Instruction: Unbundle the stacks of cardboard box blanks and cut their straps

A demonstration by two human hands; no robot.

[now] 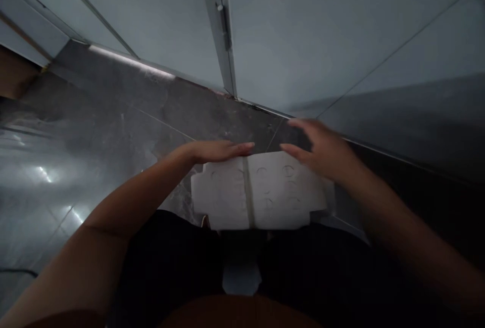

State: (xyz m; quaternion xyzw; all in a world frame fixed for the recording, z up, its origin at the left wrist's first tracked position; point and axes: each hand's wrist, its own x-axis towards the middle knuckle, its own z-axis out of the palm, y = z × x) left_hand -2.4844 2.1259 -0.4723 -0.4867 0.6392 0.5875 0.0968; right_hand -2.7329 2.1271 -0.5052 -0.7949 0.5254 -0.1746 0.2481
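Observation:
A white sheet that looks like a flat piece of cardboard [223, 196], with notched corners, lies in front of my knees. A straight strip or seam runs down its middle, and faint round marks show on its right half. Along its far left edge my left hand [220, 151] rests with fingers stretched out, touching the sheet. My right hand [318, 148] is slightly blurred over the far right corner, thumb and fingers spread apart with nothing between them. Whether it touches the sheet I cannot tell.
Pale panels with a metal door handle [223, 27] rise at the back. Dark grey floor tiles [151, 100] reflect light on the left. A brown object [17, 73] stands at the far left, and a dark cable [18, 271] lies lower left.

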